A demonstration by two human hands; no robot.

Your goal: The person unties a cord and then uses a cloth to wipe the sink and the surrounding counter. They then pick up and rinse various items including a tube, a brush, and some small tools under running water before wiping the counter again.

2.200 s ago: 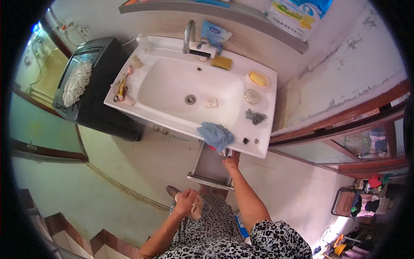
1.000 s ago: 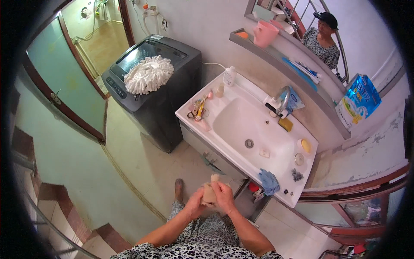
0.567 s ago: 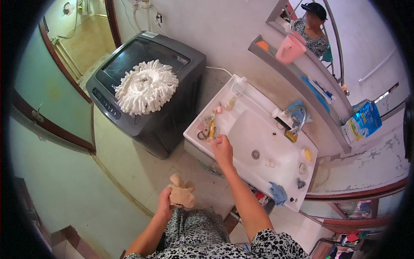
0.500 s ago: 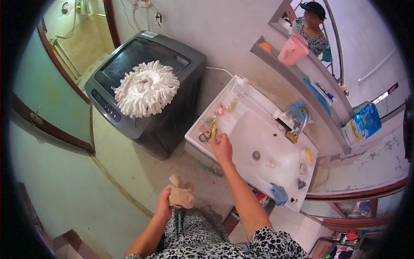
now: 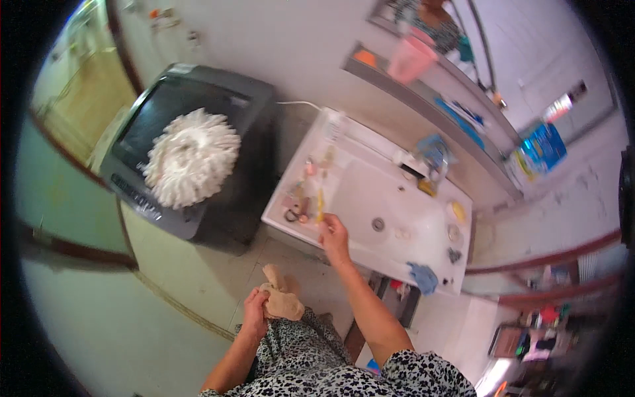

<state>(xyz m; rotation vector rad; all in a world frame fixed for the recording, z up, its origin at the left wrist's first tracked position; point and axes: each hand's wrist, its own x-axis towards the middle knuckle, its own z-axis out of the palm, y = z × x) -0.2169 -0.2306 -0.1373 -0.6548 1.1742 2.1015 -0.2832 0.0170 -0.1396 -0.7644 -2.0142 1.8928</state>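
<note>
My left hand [image 5: 254, 312] is closed on a soft tan bundle [image 5: 284, 305], knotted or gathered at its top, held low in front of my patterned clothes. At the near left rim of the white washbasin [image 5: 415, 262], my right hand [image 5: 335, 239] pinches a slim yellow stick-like thing [image 5: 321, 204] that points away from me. Blur hides its exact kind. Just left of it, dark-handled scissors [image 5: 291, 215] lie on the basin's ledge among several small items, including a little pink bottle [image 5: 310, 167].
A dark grey washing machine [image 5: 228, 215] stands left of the basin, a white mop head [image 5: 192, 157] on its lid. A blue cloth [image 5: 423, 278] hangs over the basin's front edge. Behind the tap, a shelf [image 5: 397, 86] carries a pink cup [image 5: 411, 59].
My right hand has drawn back from the scissors and small items, bringing the yellow thing with it. The tan bundle stays in my left hand. The whole view has shifted.
</note>
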